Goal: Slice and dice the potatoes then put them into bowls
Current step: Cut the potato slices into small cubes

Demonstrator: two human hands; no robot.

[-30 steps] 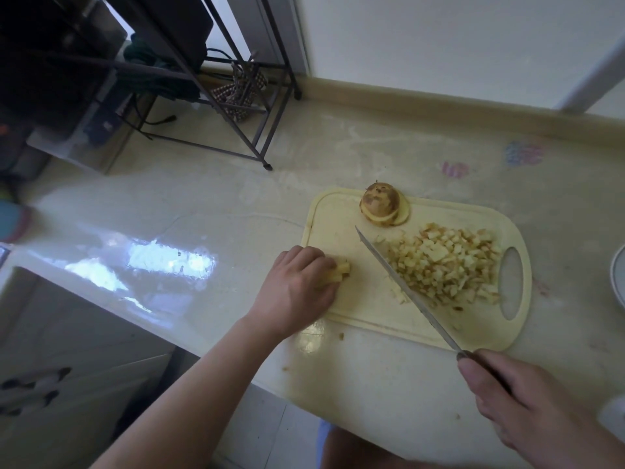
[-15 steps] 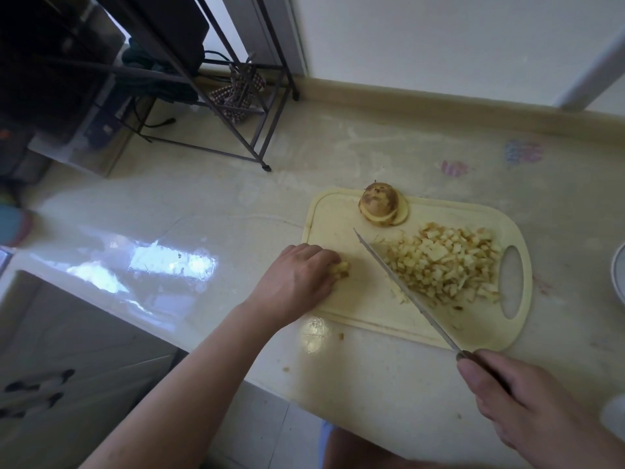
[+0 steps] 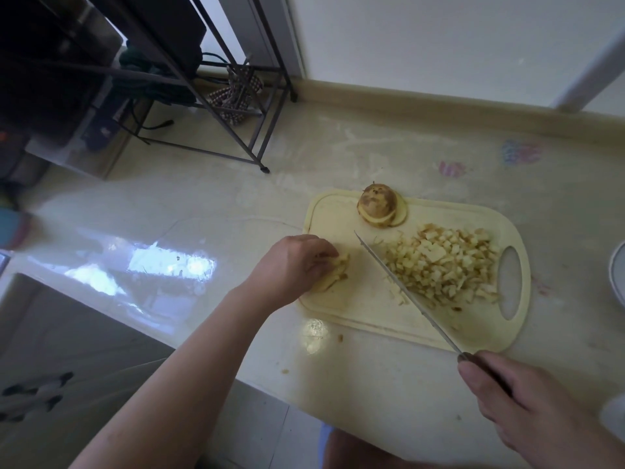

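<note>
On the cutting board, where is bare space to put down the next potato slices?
Bare board lies between the left hand and the knife, and along the near edge of the cutting board. The right half is crowded with the diced potato; the potato end piece takes the far edge.

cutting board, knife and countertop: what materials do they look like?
Pale yellow cutting board with a handle slot: probably plastic, matte, with moulded rounded corners and a rim groove.
Long narrow-bladed knife: metal blade, grey and slightly reflective; the dark handle in the right hand could be wood or plastic, mostly covered.
Cream countertop: polished stone or a stone-look composite; it mirrors the window glare.
</note>
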